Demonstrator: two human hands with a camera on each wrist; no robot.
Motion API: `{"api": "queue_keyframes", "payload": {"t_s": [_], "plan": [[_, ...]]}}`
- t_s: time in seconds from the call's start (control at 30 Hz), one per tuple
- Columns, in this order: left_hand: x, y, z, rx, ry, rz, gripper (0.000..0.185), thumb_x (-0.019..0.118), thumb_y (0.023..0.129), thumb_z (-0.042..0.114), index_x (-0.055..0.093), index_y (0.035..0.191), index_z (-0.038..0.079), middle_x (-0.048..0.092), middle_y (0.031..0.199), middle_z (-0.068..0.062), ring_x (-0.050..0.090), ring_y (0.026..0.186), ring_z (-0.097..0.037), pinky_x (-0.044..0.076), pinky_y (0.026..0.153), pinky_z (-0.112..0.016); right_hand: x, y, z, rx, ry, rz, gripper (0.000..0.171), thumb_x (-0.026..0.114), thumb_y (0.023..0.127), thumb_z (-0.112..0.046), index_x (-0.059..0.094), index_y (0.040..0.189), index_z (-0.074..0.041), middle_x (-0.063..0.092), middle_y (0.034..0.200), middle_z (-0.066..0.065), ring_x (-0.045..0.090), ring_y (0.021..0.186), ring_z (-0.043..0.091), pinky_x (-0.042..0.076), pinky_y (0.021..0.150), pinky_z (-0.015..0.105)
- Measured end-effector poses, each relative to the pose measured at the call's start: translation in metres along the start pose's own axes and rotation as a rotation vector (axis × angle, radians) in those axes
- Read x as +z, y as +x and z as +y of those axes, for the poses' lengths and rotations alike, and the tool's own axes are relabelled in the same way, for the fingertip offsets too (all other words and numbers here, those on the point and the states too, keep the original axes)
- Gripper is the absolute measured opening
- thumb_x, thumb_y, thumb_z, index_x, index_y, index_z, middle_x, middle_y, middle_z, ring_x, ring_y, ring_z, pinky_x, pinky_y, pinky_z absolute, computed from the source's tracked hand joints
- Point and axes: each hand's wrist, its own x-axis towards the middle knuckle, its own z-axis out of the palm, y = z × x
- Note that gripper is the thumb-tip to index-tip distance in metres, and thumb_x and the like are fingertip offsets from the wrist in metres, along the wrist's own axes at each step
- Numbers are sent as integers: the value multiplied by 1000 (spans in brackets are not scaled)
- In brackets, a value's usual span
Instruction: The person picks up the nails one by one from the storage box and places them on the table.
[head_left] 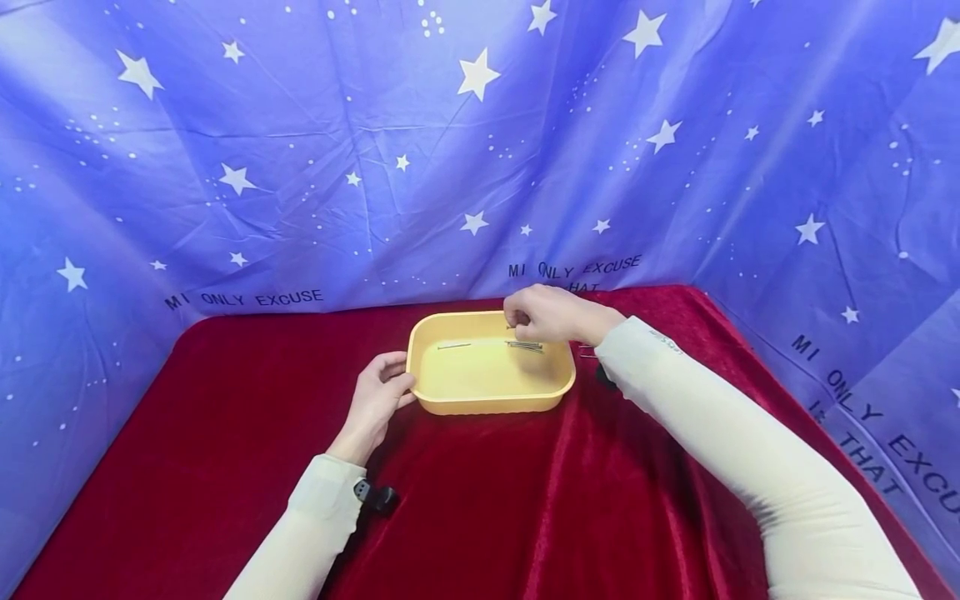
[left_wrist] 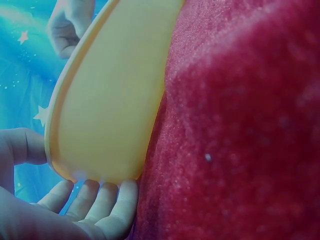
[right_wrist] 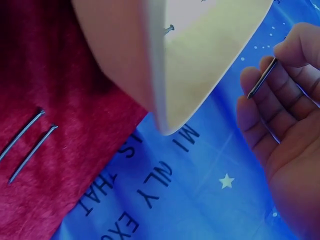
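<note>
Tray [head_left: 491,406]: yellow, rigid, looks like plastic. Rounded rectangle, smooth walls, thin lip, open top. Set on dark red cloth [head_left: 247,450], plush pile, velvet-like sheen, creased in front of tray.

Left end of tray is held by left hand [head_left: 378,393]: part-open, thumb at the lip, fingertips lined up on the outer wall.

One nail [right_wrist: 262,77] is pinched by right hand [head_left: 553,315], thumb against fingertips, rest of the fingers gently bent. Hand is raised over the far right side of tray. Held nail: slim straight metal shank, dark grey with a lit edge, tapered point clear of the fingers; head mostly covered by thumb.

More nails in tray: small bunch [head_left: 525,346] laid side by side at right, exact count can't be read; single nail [head_left: 453,345] laid flat toward the left, brighter. Two loose nails [right_wrist: 33,153] on the cloth just right of tray, near parallel, apart, flat heads visible, dull grey.

Cloth is backed by blue fabric [head_left: 375,83], slightly glossy, wrinkled, printed with white stars, dots and black lettering. Both forearms covered by pale sleeves [head_left: 720,442].
</note>
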Motion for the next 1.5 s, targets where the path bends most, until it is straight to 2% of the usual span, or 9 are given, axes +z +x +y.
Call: {"api": "queue_keyframes", "payload": {"t_s": [0.27,0.57,0.8,1.13,1.5], "plan": [[0,0,0,-2,2,3,46,54,82,-4,49,128,-3,55,121,-22,60,97,-26,55,80,-35,3,-13,10,11,-25,20,2,59,77,-15,60,77,-15,50,68,-6,48,67,12,40,60,28],[-1,0,0,5,3,3,46,54,82,-4,48,128,-3,54,121,-23,60,95,-24,55,78,-33,4,-33,19,-2,-19,69,5,58,73,-14,57,73,-19,47,66,-8,47,65,11,38,58,28],[-1,0,-1,-2,7,3,48,54,82,-3,48,129,-2,55,121,-22,60,94,-23,56,78,-34,4,-47,24,28,-9,72,5,59,74,-13,57,75,-17,48,66,-7,47,65,11,39,59,29],[0,1,-2,5,-1,1,47,54,82,-5,49,128,-4,55,120,-23,60,91,-22,56,77,-33,11,-60,31,11,-11,96,5,61,72,-14,57,75,-18,47,67,-9,47,65,10,39,58,28],[1,-1,1,-5,0,2,46,54,82,-4,49,128,-3,54,121,-22,59,95,-23,56,78,-33,17,-76,33,35,10,97,8,63,71,-13,58,75,-17,50,69,-9,47,67,9,40,60,28]]}}
